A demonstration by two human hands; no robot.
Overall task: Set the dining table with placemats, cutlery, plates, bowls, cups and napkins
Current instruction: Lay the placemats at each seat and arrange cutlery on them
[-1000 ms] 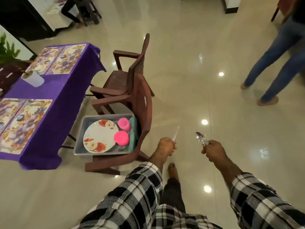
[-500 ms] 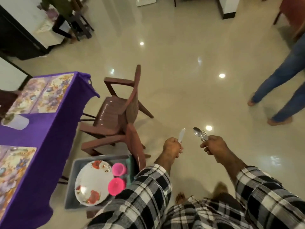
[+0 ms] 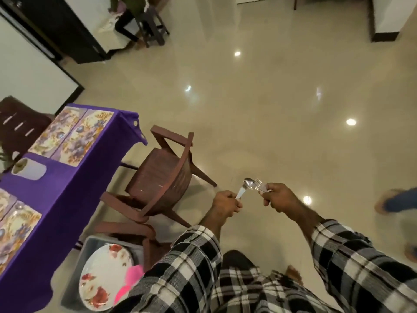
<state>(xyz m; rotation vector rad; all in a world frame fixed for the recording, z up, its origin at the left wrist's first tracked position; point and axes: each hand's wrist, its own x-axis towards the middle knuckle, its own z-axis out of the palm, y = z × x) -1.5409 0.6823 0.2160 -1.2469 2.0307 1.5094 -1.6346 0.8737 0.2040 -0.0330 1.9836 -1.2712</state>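
Note:
My left hand (image 3: pixel 225 205) grips a knife (image 3: pixel 241 192) whose blade points up and to the right. My right hand (image 3: pixel 282 198) grips a spoon and fork (image 3: pixel 253 184) together, their heads pointing left. Both hands are over the floor, to the right of the table. The table with a purple cloth (image 3: pixel 67 177) stands at the left and bears floral placemats (image 3: pixel 74 134) at its far end and more (image 3: pixel 15 224) at the near end. A grey tub (image 3: pixel 90 241) on a chair holds a flowered plate (image 3: pixel 105 271) and pink cups (image 3: pixel 133 276).
A brown plastic chair (image 3: pixel 164 177) stands by the table, a second one (image 3: pixel 135 229) under the tub. A paper roll (image 3: pixel 29 170) lies on the cloth. Another person's leg (image 3: pixel 397 199) is at the right edge. A stool (image 3: pixel 151 26) stands far back.
I have moved forward past the chairs, so the tub slid to the lower left. My hands came closer together. The other person's legs shifted to the right edge.

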